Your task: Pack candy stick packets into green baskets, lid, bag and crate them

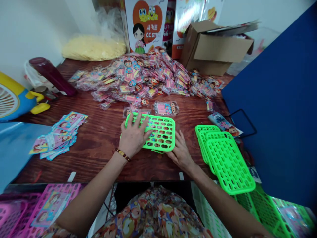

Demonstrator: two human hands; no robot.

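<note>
A bright green perforated plastic basket lid (162, 132) lies in front of me at the middle of the table. Small coloured things show through its slots, and whatever is below is mostly hidden. Across its left half rests my left hand (133, 134), fingers spread flat on top. My right hand (182, 150) cups the near right corner, thumb by the front edge and fingers along the side; the fingertips are partly hidden. Just beyond the lid lie clear packets with pink sticks and cartoon figures (166, 108).
Many similar packets (148, 76) are heaped at the back. Printed cards (61, 134) lie left, near a purple bottle (53, 76). Stacked green perforated lids (230, 162) overhang the table's front edge at right. An open cardboard box (213, 49) stands behind; a blue panel (274, 109) borders the right.
</note>
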